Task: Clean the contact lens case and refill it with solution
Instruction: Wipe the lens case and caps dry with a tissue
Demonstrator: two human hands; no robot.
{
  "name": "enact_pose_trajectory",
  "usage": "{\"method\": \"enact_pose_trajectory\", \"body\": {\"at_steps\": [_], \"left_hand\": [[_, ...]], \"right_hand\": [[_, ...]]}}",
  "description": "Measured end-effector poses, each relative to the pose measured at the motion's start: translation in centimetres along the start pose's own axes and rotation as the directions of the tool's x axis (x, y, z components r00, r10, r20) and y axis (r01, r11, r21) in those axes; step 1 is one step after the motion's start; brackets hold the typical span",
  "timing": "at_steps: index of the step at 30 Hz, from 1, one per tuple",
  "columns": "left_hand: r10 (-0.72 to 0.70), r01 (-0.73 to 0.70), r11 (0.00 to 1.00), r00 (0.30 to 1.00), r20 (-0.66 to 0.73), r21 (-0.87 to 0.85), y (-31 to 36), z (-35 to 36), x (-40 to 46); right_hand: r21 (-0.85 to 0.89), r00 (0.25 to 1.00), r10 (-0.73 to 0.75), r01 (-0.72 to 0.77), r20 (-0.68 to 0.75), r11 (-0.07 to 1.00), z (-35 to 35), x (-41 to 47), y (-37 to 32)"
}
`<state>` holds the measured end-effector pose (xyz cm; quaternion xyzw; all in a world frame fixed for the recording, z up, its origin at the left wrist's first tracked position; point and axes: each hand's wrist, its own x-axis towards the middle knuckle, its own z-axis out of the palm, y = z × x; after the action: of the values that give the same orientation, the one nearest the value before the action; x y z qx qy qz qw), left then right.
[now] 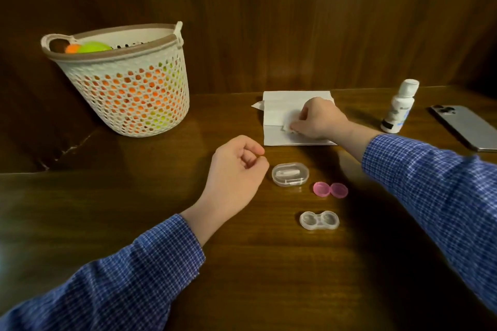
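Note:
A clear two-well contact lens case [319,220] lies open on the wooden table, its two pink caps [330,190] side by side just behind it. Further back lies a white tissue sheet [279,107]. On that sheet my right hand [317,119] pinches a small crumpled wad of tissue [289,123]. A white solution bottle [400,107] stands upright, capped, to the right of the tissue. My left hand [238,166] hovers left of the case with fingers loosely curled, holding nothing.
A small clear oval box [290,174] with a white piece inside sits beside my left hand. A white perforated basket [126,80] of orange and green balls stands at the back left. A grey phone [468,126] lies at the far right. A wooden wall rises behind.

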<state>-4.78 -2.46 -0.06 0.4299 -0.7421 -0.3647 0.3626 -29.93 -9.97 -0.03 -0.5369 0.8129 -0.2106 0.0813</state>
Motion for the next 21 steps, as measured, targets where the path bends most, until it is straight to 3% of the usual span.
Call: {"method": "enact_pose_trajectory", "body": {"at_steps": [5, 9, 13, 16, 21], "left_hand": [[-0.007, 0.006, 0.999, 1.000, -0.023, -0.034, 0.4, -0.1, -0.2], [-0.018, 0.011, 0.989, 0.999, -0.044, -0.150, 1.7, -0.8, -0.5], [0.014, 0.029, 0.966, 0.987, 0.162, -0.257, 3.5, -0.6, -1.8], [0.092, 0.000, 0.959, 0.945, 0.314, -0.282, 4.4, 0.3, -3.5], [0.084, 0.003, 0.961, 0.948, 0.307, -0.275, 4.7, 1.3, -4.5]], "right_hand": [[0.161, 0.990, -0.111, 0.123, -0.082, 0.979, -1.3, -1.9, -0.6], [0.512, 0.975, -0.220, 0.207, -0.036, 0.834, -5.5, -7.7, -2.1], [0.690, 0.916, -0.392, 0.230, 0.085, 0.686, -7.6, -15.2, -1.4], [0.758, 0.900, -0.420, 0.192, 0.117, 0.623, -7.8, -19.1, -0.2], [0.831, 0.931, -0.354, 0.126, 0.090, 0.541, -7.2, -20.9, 1.8]]}}
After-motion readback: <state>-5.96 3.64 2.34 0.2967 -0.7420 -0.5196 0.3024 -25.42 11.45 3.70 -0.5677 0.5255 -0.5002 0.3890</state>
